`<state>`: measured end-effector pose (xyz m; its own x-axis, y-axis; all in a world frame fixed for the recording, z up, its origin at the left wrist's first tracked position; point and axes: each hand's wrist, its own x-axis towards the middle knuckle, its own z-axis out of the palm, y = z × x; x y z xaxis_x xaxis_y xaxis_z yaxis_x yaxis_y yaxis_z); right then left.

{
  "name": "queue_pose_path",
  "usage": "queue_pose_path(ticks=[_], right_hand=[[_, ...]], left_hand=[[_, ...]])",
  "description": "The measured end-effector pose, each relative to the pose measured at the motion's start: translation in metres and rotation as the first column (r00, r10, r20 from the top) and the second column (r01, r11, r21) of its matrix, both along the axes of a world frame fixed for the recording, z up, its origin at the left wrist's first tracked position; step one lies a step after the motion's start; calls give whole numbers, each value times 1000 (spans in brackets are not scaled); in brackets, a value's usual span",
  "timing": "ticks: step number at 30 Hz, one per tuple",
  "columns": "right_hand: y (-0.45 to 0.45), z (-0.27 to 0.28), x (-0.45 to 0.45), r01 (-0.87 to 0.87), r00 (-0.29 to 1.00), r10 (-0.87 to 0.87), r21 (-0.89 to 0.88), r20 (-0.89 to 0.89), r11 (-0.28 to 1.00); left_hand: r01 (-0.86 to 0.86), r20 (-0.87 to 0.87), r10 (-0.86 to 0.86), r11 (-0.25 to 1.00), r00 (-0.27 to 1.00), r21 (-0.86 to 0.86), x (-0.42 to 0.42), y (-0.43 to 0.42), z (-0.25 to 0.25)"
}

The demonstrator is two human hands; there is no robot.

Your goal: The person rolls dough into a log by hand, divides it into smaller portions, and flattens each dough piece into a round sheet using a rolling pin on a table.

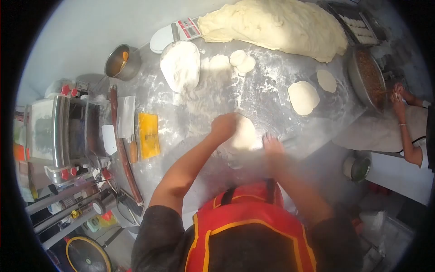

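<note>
From where I stand I count 1 pale dough round (pixel 244 133) between the 2 hands of the person in the red apron (pixel 249 208), lying on the floured surface (pixel 181 111) toward its near side. The left hand (pixel 224 127) is curled in a fist over the round's left edge, and I can't tell whether it grips anything. The right hand (pixel 273 144), a bit blurred, is spread flat with fingers forward, just beside the round's right edge.

Off to the right lie 2 more flat rounds, 1 larger (pixel 303 98) and 1 smaller (pixel 326 80). Farther back are 3 small dough pieces (pixel 219 62), 2 of them overlapping. Behind sits 1 huge dough mass (pixel 272 27), and near it 1 scoop (pixel 180 65) heaped with flour, 1 scale (pixel 189 28) and 1 pot (pixel 122 63). On the left I see 1 long brown rod (pixel 124 165), 1 cleaver (pixel 126 115), 1 white scraper (pixel 109 139) and 1 yellow scraper (pixel 148 136). A co-worker's 2 hands (pixel 398 96) are at 1 big bowl of filling (pixel 369 75).

The scale's red-and-white panel and the yellow scraper carry marks too small to read.

The round lies flat; its visible part runs slightly longer from far to near than across.
</note>
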<state>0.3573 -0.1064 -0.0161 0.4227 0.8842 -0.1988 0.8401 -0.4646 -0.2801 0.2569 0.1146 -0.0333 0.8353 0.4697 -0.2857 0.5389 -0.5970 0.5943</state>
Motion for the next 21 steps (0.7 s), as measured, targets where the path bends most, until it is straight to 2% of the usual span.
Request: queue_pose_path(ticks=[1, 2, 4, 7, 8, 11, 13, 14, 15, 17, 18, 20, 21], right_hand=[[-12, 3, -6, 10, 1000, -11, 60, 7, 998], [-20, 2, -9, 21, 1000, -22, 118, 9, 993], [16, -16, 8, -50, 981, -6, 279, 196, 959], [108, 1, 44, 63, 965, -145, 342, 220, 938], [122, 3, 52, 97, 956, -196, 393, 220, 914], [103, 5, 41, 51, 984, -112, 385, 138, 922], [42, -11, 17, -9, 984, -28, 207, 177, 978], [6, -13, 5, 9, 997, -20, 128, 80, 992], [-16, -14, -3, 18, 1000, -17, 48, -19, 999], [-19, -6, -4, 19, 1000, -21, 101, 16, 995], [-20, -5, -7, 22, 999, -26, 130, 28, 991], [34, -11, 15, 8, 986, -39, 185, 164, 983], [69, -3, 27, 56, 980, -101, 252, 173, 966]], left_hand=[[-83, 79, 83, 997, 993, 4, -4, 0, -2], [-22, -3, 21, 995, 1000, -96, -4, -1, -4], [75, -143, -122, 951, 982, -299, 5, -2, -1], [153, -59, -159, 984, 986, -89, 35, -5, 30], [91, -33, -92, 996, 995, -26, 41, -9, 26], [171, -113, -173, 985, 978, -23, 41, 1, 21], [58, -77, -60, 998, 995, -24, 23, 8, 8], [4, -63, -5, 1000, 998, -26, 10, 10, -1], [-68, 10, 69, 990, 998, -124, -3, 9, -12], [-189, 126, 239, 929, 963, -319, -24, 4, -17], [-67, 128, 106, 958, 986, -280, -26, 4, -21], [181, 125, -158, 964, 979, -196, -15, 1, 12], [157, 111, -141, 976, 984, -149, -5, -1, 20]])
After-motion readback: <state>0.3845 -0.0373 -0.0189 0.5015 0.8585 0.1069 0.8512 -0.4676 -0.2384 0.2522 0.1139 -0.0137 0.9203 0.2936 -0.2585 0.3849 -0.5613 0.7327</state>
